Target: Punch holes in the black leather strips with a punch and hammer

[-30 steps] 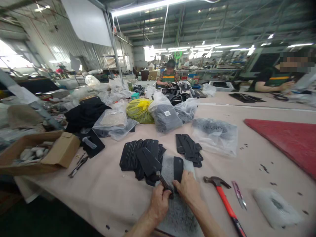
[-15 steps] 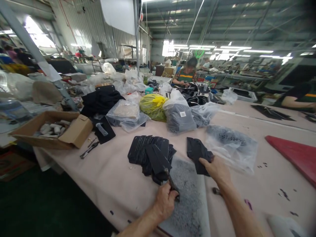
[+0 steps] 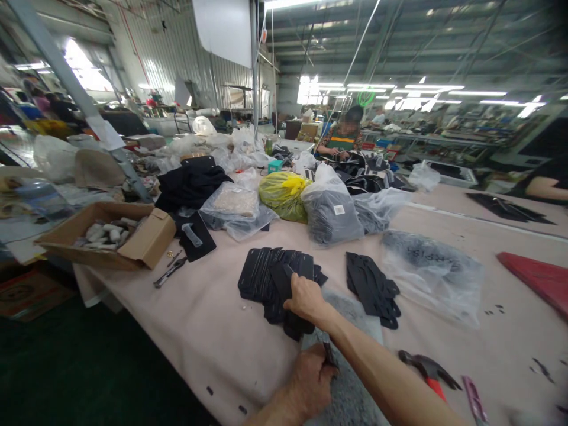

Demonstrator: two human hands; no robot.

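One tool (image 3: 328,350) in left fingers (image 3: 327,375); right fingers (image 3: 298,288) on one black piece (image 3: 281,279), grip unclear.

Factory workshop with strip lights (image 3: 435,87), corrugated wall (image 3: 151,53) and cluttered worktable (image 3: 208,319).

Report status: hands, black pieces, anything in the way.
Left hand gripping dark tool. Right hand at larger pile of black pieces. Right forearm above grey slab, partly hiding it.

A cardboard box (image 3: 148,241) stands left of a yellow bag (image 3: 281,194).
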